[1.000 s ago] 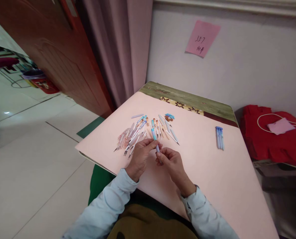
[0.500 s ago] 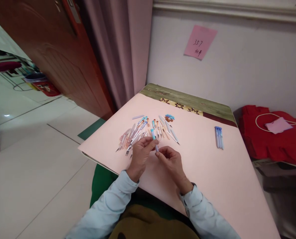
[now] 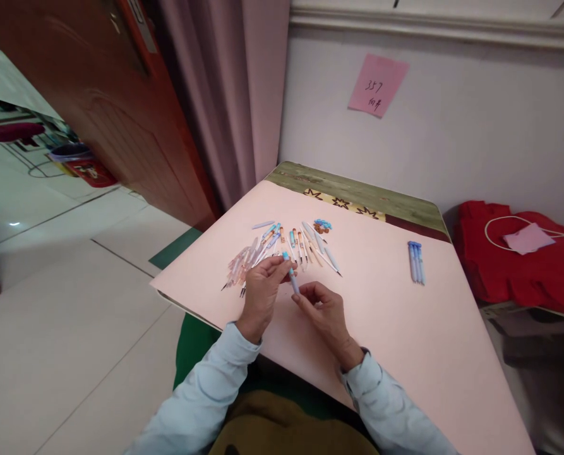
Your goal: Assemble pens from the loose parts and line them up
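Note:
Above the table, a pale purple pen [image 3: 294,284] with a light blue upper part is held between my hands. My left hand [image 3: 265,289] pinches its upper part between thumb and fingers. The fingers of my right hand [image 3: 323,311] are closed on its lower end. Just beyond my left hand lie several loose pen parts: pale barrels [image 3: 238,264], white refills with dark tips, and short blue or brown patterned pieces [image 3: 282,235]. A small heap of blue and brown caps [image 3: 322,225] sits behind them.
Three blue-purple pens [image 3: 417,263] lie side by side on the right of the pink-covered table [image 3: 395,354]. Red cloth [image 3: 509,272] with a cord and pink paper is beyond the right edge. A wall stands behind; a wooden door [image 3: 115,114] and curtain are left.
The pen between my hands has turned more upright, and more of its barrel shows. My left hand has shifted slightly left. The loose parts on the table look the same.

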Available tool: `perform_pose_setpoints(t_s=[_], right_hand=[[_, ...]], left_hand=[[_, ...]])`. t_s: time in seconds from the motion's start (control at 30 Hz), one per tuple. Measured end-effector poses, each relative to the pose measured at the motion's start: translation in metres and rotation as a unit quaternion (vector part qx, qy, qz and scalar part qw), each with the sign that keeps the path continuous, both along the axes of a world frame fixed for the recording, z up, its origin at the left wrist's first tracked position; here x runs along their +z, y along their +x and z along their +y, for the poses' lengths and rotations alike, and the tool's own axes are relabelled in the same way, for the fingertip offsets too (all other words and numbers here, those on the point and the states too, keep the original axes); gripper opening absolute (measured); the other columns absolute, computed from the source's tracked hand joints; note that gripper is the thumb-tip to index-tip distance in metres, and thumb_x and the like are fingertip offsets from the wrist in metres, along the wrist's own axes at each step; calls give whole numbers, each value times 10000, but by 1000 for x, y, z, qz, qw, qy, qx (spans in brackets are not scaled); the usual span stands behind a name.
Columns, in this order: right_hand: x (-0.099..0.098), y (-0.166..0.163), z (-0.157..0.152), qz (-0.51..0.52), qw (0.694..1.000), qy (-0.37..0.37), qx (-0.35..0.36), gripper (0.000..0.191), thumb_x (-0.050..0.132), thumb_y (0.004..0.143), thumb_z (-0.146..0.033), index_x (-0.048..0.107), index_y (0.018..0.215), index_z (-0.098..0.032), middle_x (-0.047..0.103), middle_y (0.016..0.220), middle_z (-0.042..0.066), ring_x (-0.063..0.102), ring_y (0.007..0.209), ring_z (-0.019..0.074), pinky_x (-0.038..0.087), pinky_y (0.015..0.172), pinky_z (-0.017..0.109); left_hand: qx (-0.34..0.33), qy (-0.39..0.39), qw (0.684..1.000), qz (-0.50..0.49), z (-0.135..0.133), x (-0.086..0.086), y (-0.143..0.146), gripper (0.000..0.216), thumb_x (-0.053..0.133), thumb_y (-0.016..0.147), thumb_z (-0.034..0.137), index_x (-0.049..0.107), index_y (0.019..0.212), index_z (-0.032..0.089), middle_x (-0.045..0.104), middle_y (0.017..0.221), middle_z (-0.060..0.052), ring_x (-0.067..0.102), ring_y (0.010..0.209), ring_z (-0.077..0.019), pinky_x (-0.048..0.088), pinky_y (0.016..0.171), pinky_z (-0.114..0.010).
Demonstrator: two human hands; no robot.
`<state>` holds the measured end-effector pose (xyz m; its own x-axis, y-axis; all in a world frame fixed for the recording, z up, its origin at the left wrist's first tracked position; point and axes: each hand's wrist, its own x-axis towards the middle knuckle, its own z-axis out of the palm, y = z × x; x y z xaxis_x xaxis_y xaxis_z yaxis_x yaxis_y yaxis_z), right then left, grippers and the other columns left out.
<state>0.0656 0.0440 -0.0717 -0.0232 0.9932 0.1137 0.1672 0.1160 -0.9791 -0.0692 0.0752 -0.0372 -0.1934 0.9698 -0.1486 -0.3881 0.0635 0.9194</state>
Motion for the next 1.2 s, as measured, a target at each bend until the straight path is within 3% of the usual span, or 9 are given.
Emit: perform_pose_setpoints(t_s=[0.17, 0.4, 0.67, 0.77, 0.93, 1.2], right_hand=[[-4, 1, 2, 7, 1000, 10, -12, 219, 694, 807, -395, 685, 835, -179, 689, 740, 17, 589, 633, 138, 482, 613, 257], [-10, 1, 4, 27, 1000, -3, 8, 244, 699, 807, -417, 676, 792, -174, 640, 685, -5, 548, 593, 121, 452, 574, 240], [-8, 4, 3, 68, 996, -21, 58, 270, 701, 815, -416, 646, 719, -171, 588, 612, -15, 496, 554, 108, 396, 535, 236], [-6, 4, 5, 96, 994, -20, 50, 359, 635, 866, -479, 652, 686, -169, 578, 581, -7, 512, 540, 111, 417, 542, 244], [-11, 7, 8, 150, 988, -36, -8, 484, 509, 923, -583, 723, 829, -159, 627, 619, 24, 567, 544, 128, 458, 546, 261], [-21, 7, 8, 168, 985, -35, -19, 531, 476, 930, -601, 685, 718, -161, 610, 569, 22, 542, 502, 121, 442, 516, 255]], left_hand=[[-67, -14, 996, 50, -4, -7, 2, 234, 826, 664, 331, 726, 752, 139, 730, 745, -65, 660, 697, -172, 520, 723, -310], [-69, -26, 995, 70, -4, -5, 4, 207, 802, 682, 344, 747, 730, 150, 737, 727, -76, 674, 712, -199, 510, 737, -324], [-120, -55, 990, 43, -6, -6, 1, 257, 780, 724, 366, 734, 767, 117, 740, 741, -88, 693, 721, -196, 522, 714, -297], [-106, -68, 992, -19, -6, -8, -2, 268, 778, 740, 355, 732, 830, 107, 748, 796, -98, 697, 746, -189, 542, 758, -307], [-75, -110, 983, -130, -6, -10, -8, 271, 738, 797, 326, 710, 972, 121, 752, 929, -116, 700, 778, -174, 562, 729, -292], [-52, -66, 990, -114, -1, -3, 0, 292, 752, 774, 347, 676, 948, 125, 735, 899, -92, 678, 773, -151, 559, 726, -277]])
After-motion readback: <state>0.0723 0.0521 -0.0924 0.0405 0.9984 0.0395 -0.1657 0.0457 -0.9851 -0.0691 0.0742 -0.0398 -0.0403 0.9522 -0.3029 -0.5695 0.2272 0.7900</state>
